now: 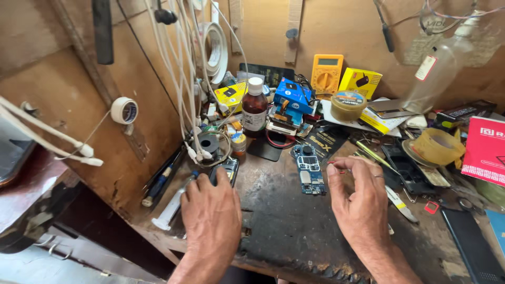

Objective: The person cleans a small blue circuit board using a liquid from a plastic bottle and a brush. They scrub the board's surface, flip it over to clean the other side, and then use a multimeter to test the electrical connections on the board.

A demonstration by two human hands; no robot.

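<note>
Where fingers hover, blue circuit board

A bare patch of tabletop lies open between the hands. Beyond the circuit board, a brown bottle, boxes and hanging white cables block the way.

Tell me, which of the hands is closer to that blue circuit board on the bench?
The right hand. Its fingertips sit just beside the blue circuit board, on its right edge. The left hand rests farther off to the board's left, fingers on a small dark gadget.
</note>
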